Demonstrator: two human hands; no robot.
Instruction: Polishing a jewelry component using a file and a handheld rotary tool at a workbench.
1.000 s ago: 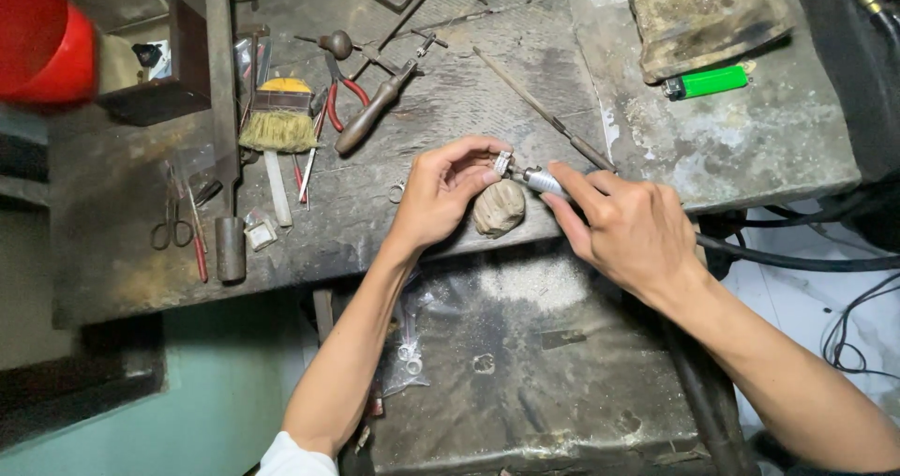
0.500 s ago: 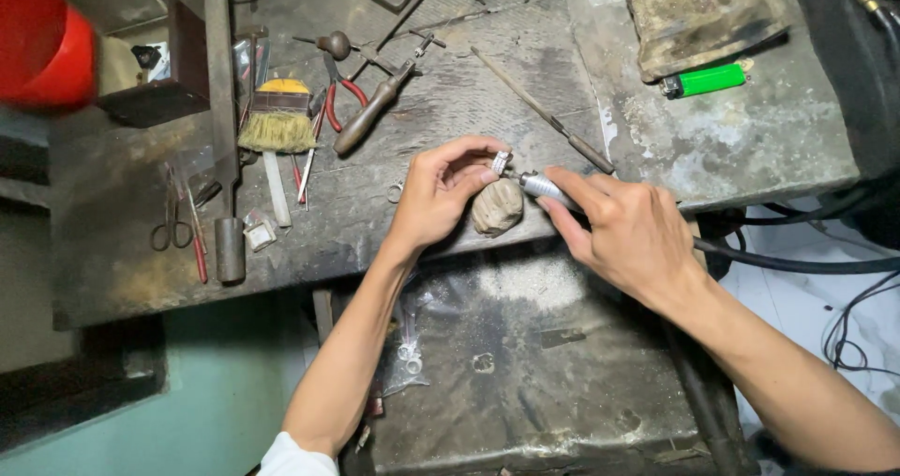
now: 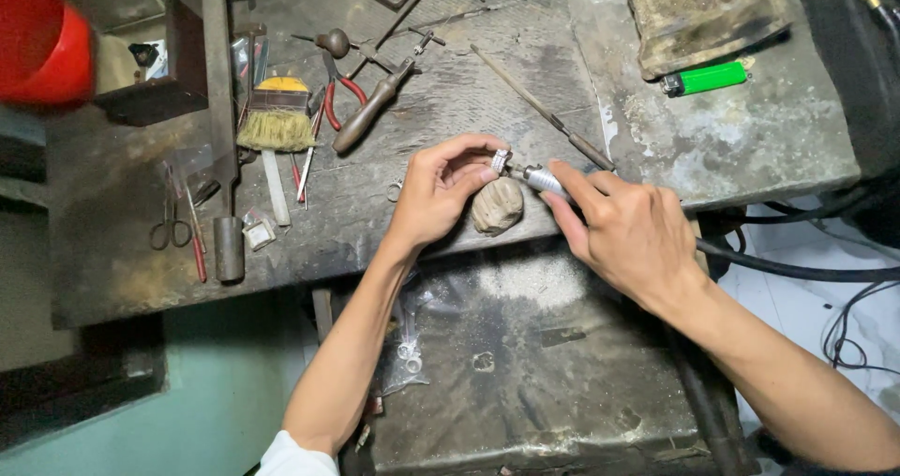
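At the near edge of the worn workbench [image 3: 141, 279], left hand [image 3: 436, 195] pinches a small silver ring-like piece [image 3: 501, 160] between thumb and fingertips, just above a rounded tan block [image 3: 497, 204] on the bench edge. Right hand [image 3: 628, 232] is closed around a metal rotary handpiece [image 3: 544, 180], tip touching the silver piece, black hose [image 3: 797, 270] trailing right. Farther left lie a brush [image 3: 277, 120], red-handled pliers [image 3: 339, 96], scissors [image 3: 169, 228]; green lighter [image 3: 708, 78] far right.
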